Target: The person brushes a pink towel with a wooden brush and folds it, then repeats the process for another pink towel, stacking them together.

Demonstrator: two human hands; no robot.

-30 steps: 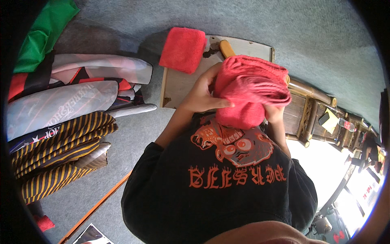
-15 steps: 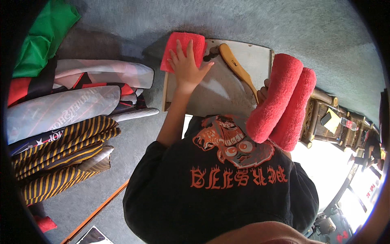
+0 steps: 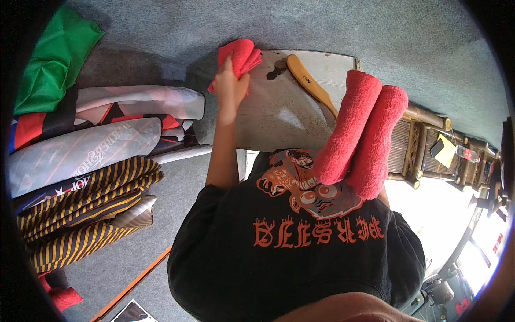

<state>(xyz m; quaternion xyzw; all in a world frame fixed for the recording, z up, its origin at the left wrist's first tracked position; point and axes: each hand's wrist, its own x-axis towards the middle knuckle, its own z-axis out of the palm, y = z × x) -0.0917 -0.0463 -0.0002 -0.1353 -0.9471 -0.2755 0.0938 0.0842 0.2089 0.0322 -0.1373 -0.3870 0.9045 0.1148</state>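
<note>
My left hand [image 3: 229, 85] is closed around a bunched red towel [image 3: 241, 56] at the far left corner of a grey tabletop [image 3: 257, 121]. Two thick red towel rolls [image 3: 354, 123] lie side by side along my right forearm, of which only a little skin [image 3: 383, 195] shows beside them. My right hand is hidden under or behind these rolls, so its fingers cannot be seen. A curved, light wooden handle [image 3: 308, 80] rests on the tabletop, its near end running behind the rolls. Next to it is a dark patch on the surface.
To the left lie plastic-wrapped folded garments [image 3: 86, 153], striped yellow-and-black cloth [image 3: 91, 231] and green fabric [image 3: 56, 64]. A bamboo bench [image 3: 416, 145] on the right bears yellow paper [image 3: 445, 150] and a plastic bottle [image 3: 466, 154]. A red cloth [image 3: 65, 298] lies at lower left.
My left hand has gone from lying spread on the flat folded towel to gripping it in a bunch. The rolls have shifted slightly left, and my right fingers are now covered.
</note>
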